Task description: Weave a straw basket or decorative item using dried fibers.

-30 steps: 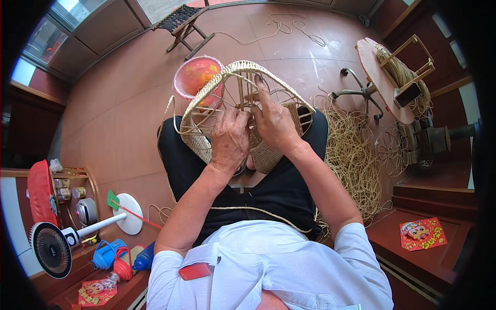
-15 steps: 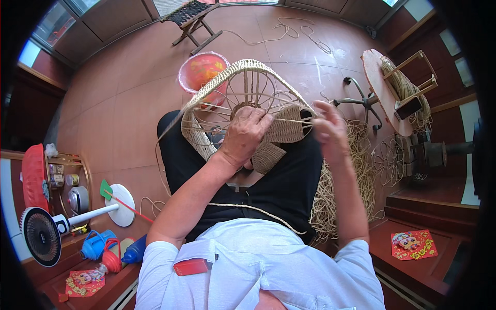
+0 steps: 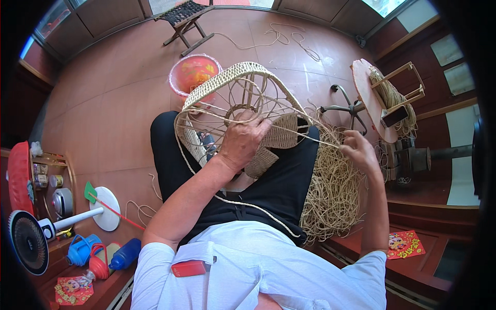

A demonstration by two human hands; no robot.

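Note:
A wire-framed piece [image 3: 223, 77], partly woven with pale twisted cord, rests between my knees. Its curved rim is covered in dense weave, and a woven panel [image 3: 281, 132] fills part of the right side, while thin spokes elsewhere stay bare. My left hand [image 3: 242, 140] is closed at the middle of the frame, fingers pinched on the spokes and cord there. From it a length of cord [image 3: 321, 141] runs taut to the right. My right hand [image 3: 360, 153] pinches that cord, out beyond my right knee. A loose loop of cord hangs along the left side of the frame.
A heap of loose cord [image 3: 330, 206] lies by my right leg. Ahead are a pink basin [image 3: 175, 77] and a folding stool [image 3: 185, 21]. A round board [image 3: 364, 93] bearing coiled cord stands right. A fan [image 3: 31, 243] and bottles [image 3: 125, 253] sit left.
My right hand has moved outward to the right and slightly down, drawing the cord longer. The loop at the left has pulled in closer to the frame. My left hand stays at the frame.

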